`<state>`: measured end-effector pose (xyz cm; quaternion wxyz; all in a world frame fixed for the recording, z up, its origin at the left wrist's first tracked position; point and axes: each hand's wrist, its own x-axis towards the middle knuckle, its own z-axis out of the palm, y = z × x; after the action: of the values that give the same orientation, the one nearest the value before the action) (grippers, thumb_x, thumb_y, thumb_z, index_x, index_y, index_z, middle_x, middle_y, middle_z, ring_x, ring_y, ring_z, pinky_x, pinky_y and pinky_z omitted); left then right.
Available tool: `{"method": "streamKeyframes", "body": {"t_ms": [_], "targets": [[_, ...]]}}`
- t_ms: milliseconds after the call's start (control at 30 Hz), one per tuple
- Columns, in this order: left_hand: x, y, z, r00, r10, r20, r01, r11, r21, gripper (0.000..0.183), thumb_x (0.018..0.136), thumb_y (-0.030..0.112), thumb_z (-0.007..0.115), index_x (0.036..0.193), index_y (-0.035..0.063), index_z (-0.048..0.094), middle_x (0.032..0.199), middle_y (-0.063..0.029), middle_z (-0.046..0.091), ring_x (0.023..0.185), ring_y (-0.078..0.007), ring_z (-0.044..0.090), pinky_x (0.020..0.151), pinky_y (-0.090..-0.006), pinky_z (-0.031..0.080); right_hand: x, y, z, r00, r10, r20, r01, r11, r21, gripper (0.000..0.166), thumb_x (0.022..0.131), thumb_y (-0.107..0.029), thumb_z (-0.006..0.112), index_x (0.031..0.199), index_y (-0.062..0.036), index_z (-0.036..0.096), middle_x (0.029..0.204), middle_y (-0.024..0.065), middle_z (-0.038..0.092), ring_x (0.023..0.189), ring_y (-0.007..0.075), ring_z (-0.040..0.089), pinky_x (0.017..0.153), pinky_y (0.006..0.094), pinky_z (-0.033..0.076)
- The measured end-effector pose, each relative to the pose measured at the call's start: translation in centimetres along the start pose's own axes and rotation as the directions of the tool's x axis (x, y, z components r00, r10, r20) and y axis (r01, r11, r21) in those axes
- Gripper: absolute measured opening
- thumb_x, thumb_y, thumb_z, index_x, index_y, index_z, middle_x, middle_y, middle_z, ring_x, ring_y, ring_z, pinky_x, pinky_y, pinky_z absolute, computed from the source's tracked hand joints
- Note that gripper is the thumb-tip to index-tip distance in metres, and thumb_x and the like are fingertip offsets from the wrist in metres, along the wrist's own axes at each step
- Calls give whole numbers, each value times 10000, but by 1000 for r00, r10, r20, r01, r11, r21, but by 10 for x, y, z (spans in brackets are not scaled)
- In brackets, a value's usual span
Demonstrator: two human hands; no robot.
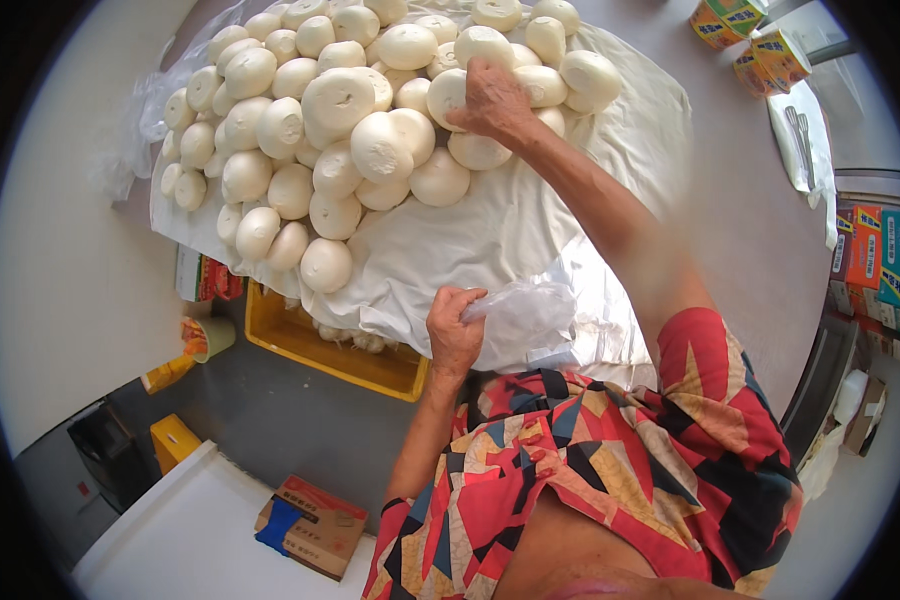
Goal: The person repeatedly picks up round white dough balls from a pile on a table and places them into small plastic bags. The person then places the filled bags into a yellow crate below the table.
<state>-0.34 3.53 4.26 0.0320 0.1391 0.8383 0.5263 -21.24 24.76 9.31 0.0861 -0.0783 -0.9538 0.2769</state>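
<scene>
A big heap of white steamed buns (337,99) lies on a white cloth (487,225) that covers part of the table. My right hand (495,101) reaches into the right side of the heap. Its thumb and fingers are closed around one steamed bun (445,96), and its knuckles hide part of the buns behind. Nearer my body, my left hand (454,326) grips the gathered edge of a clear plastic bag (529,309). The bag hangs out to the right over the cloth and looks thin and crumpled.
Silvery sheeting (607,315) lies right of the bag. A yellow crate (330,367) holding pale bulbs stands below the table's left edge. Instant noodle cups (772,64) and forks (802,142) sit far right. A cardboard box (311,529) rests on a white surface lower left.
</scene>
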Motion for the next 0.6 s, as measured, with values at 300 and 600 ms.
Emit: {"method": "streamKeyframes", "body": {"t_ms": [300,600], "targets": [[4,-3,-2,999,-53,8,53,999,6,231,675,-36,627,892,34,663,793,-108,562,693,-255,574,617,-325,464,-10,31,-7,723,-678,-135,623,724,-297,521,753,-102,612,1252,-132,468,1248,117,475,1129,307,476,914,426,407],[7,-15,-9,971,-228,-79,230,973,28,385,679,46,693,1050,13,598,954,-94,564,833,-213,570,708,-311,466,-49,26,3,784,-565,257,617,664,-422,844,605,-295,808,1341,-276,396,1402,168,259,1283,328,308,882,436,458]]}}
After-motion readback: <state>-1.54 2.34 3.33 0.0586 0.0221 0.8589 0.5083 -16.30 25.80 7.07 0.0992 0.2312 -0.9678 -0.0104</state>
